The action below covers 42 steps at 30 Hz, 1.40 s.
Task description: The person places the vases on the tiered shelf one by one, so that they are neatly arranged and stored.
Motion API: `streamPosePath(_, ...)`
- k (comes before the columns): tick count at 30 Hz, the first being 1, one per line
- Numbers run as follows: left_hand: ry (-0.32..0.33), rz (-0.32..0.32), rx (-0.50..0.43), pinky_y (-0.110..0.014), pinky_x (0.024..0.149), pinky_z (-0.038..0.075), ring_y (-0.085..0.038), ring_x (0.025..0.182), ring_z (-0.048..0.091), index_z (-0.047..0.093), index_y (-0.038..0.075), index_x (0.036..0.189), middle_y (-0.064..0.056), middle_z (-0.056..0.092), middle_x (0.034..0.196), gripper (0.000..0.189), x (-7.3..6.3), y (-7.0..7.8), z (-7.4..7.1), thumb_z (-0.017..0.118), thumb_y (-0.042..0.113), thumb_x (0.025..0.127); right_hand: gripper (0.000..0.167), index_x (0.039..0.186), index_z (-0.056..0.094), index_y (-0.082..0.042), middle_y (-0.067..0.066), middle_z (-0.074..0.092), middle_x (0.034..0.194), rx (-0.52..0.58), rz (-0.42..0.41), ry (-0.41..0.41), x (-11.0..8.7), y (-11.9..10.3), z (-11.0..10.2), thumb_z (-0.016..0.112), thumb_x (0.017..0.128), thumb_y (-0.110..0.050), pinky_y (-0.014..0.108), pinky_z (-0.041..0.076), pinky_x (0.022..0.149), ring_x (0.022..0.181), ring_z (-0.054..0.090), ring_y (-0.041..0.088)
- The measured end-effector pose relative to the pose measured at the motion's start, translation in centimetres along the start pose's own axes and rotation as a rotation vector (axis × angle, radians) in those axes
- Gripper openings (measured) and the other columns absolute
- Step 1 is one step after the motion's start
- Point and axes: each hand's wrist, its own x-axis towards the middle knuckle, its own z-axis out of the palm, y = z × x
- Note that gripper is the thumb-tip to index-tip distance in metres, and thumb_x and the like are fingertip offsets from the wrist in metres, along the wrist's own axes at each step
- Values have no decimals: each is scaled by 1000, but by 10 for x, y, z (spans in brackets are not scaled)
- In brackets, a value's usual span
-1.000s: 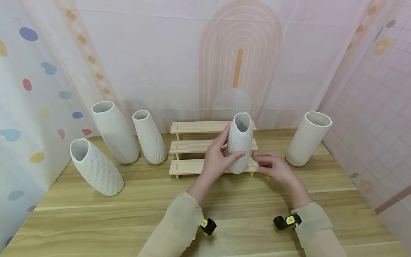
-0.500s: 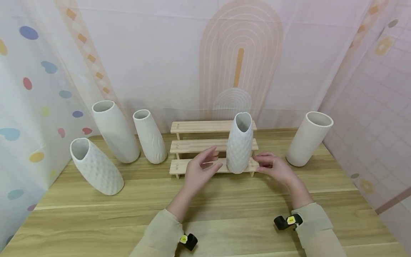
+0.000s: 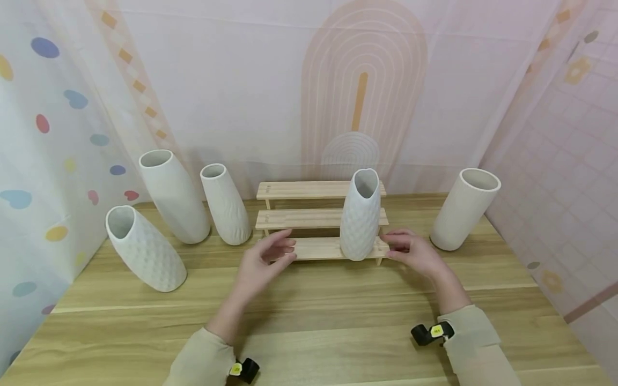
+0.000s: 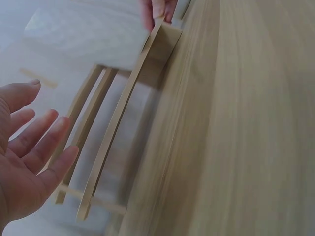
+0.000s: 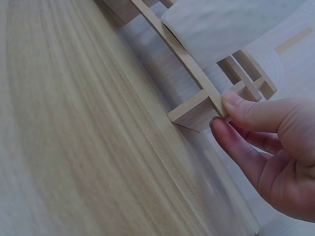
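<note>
A white vase point(image 3: 359, 228) with a diamond-textured surface and a notched rim stands on the lowest step of a three-tier wooden display stand point(image 3: 316, 248), toward its right end. My right hand point(image 3: 414, 253) pinches the right end of that lowest step between thumb and fingers, as the right wrist view shows up close. Off the stand's left end, my left hand point(image 3: 260, 268) hovers with relaxed, spread fingers and holds nothing. In the left wrist view the left fingers point(image 4: 42, 142) overlap the ends of the wooden steps.
Left of the stand are a slim wavy-ribbed vase point(image 3: 226, 206), a tall smooth vase point(image 3: 176, 198) and a dimpled vase point(image 3: 147, 252). A ribbed cylindrical vase point(image 3: 463, 210) stands at the right. A printed curtain point(image 3: 241, 80) hangs behind the wooden table point(image 3: 338, 321).
My left hand has let go of the diamond-textured vase and moved left and toward me. The vase stays on the lowest step, and my right hand keeps its place at the stand.
</note>
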Motion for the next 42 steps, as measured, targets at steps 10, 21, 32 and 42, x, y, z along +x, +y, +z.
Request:
streamPosePath(10,116,-9,121,-21,84,54,-17,94,69,61,-3,129,-20,70,108,46,-16,4,-57,74,-5,85,38,126,63,8,26,55,128,0,-1,3,-2,0,-1,71,90,-1,39,53,88,105,62,36)
streamPosePath(21,113,84,188,-17,80,53,-9,93,70,58,-5,133,-8,71,111,58,-33,32,-118,68,-22,79,39,127,62,9,26,55,129,3,3,0,-1,-3,-1,70,91,-1,44,53,89,105,62,37)
streamPosePath(32,63,183,-35,-19,83,53,-16,100,69,47,-19,134,-13,69,117,61,-48,61,-179,58,-34,75,38,126,63,7,24,56,128,-4,0,-3,0,-1,0,71,90,-2,40,53,89,105,62,35)
streamPosePath(42,139,285,-311,-25,87,53,-25,104,69,37,-25,135,-23,66,121,57,-61,73,-230,58,-30,81,39,127,62,8,25,55,128,11,2,-3,-1,-4,0,72,90,-3,44,53,89,105,62,36)
